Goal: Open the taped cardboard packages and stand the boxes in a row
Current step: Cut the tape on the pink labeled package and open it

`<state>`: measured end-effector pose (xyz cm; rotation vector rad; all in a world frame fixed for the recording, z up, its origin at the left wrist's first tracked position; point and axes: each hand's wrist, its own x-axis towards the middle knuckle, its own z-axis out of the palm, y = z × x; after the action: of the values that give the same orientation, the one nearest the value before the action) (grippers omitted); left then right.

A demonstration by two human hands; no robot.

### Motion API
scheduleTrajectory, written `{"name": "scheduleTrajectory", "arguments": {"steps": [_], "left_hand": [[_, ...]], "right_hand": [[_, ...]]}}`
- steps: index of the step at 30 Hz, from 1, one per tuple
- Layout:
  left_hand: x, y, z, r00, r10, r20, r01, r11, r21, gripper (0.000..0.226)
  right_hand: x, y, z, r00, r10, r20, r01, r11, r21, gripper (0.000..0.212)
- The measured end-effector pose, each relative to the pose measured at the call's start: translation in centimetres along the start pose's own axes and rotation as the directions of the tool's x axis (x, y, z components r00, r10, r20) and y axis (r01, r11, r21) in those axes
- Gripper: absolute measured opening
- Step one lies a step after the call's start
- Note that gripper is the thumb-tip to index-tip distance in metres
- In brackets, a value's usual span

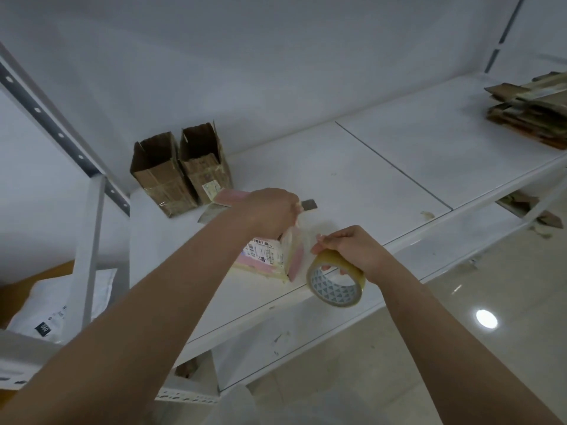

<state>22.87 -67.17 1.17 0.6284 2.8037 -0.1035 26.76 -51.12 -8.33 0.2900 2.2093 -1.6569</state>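
**Two boxes standing open, a third package under the hands**

The left hand (270,210) lies curled over the top of one pink-and-cream cardboard package (270,256) that rests on the white shelf (352,179); its fingers grip the package's near upper edge, where clear tape shows. A printed shipping label with barcodes covers the package's side just below that hand. A small dark flat object (309,205) pokes out just beyond the left hand's fingers; what it is cannot be told.

The right hand (349,250) holds one roll of yellowish packing tape (336,279), fingers through and around the ring, thumb on its outer face. The roll hangs just beside the package, at the shelf's front edge, its core printed with a triangle pattern.

Beyond the left hand, towards the wall, two brown cardboard boxes (181,170) stand upright with their tops open, touching side by side; the one nearer the hand carries a small label low on its side.

Well away past the right hand, at the shelf's far end, lies one stack of flattened cardboard (530,108). Below the left forearm, off the shelf, lies one white plastic mailer bag (52,308).
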Motion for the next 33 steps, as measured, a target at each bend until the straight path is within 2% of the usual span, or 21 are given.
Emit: {"name": "scheduleTrajectory", "arguments": {"steps": [3,5,8,12,16,19,22,24,26,29,33], "left_hand": [[0.3,-0.1,1.9,0.975,-0.071,-0.21,0.046,0.991,-0.123,0.022],[0.6,0.5,3.5,0.935,-0.168,-0.313,0.109,0.974,-0.197,0.027],[0.6,1.5,4.4,0.902,-0.269,-0.338,0.213,0.958,-0.192,0.044],[0.9,1.8,5.1,0.864,-0.298,-0.406,0.248,0.953,-0.171,0.038],[1.0,1.6,5.0,0.873,-0.295,-0.389,0.259,0.955,-0.145,0.037],[0.8,1.2,4.6,0.905,-0.22,-0.364,0.199,0.975,-0.095,0.027],[-0.2,-0.4,4.4,0.933,-0.018,-0.36,-0.019,0.995,-0.099,0.018],[-1.0,-2.1,4.0,0.94,0.179,-0.29,-0.217,0.971,-0.101,0.025],[-1.6,-3.8,3.8,0.924,0.283,-0.256,-0.317,0.943,-0.099,0.038],[-1.7,-5.4,4.5,0.906,0.315,-0.281,-0.353,0.931,-0.096,0.055],[-1.5,-5.3,6.4,0.851,0.321,-0.416,-0.353,0.935,-0.001,0.068]], "right_hand": [[0.0,0.1,0.5,1.0,0.018,-0.012,-0.018,1.0,-0.003,0.025],[0.1,0.3,0.8,1.0,0.014,-0.021,-0.013,1.0,0.011,0.026],[0.4,0.8,1.2,0.999,0.015,-0.044,-0.014,1.0,0.022,0.027],[0.3,3.1,1.2,0.995,0.095,-0.041,-0.099,0.991,-0.093,0.029],[0.0,3.2,0.8,0.992,0.09,-0.093,-0.092,0.996,-0.018,0.029],[0.2,1.8,0.3,0.983,0.038,-0.178,-0.035,0.999,0.018,0.028],[0.2,1.2,-0.6,0.973,0.014,-0.231,-0.001,0.998,0.059,0.027],[0.1,1.1,-1.0,0.969,0.009,-0.246,0.009,0.997,0.072,0.027],[0.3,0.9,-0.9,0.969,0.007,-0.246,0.012,0.997,0.078,0.026],[0.6,0.6,-0.1,0.975,0.005,-0.221,0.011,0.997,0.074,0.027],[0.8,0.4,0.6,0.979,0.01,-0.205,0.005,0.998,0.069,0.028]]}}
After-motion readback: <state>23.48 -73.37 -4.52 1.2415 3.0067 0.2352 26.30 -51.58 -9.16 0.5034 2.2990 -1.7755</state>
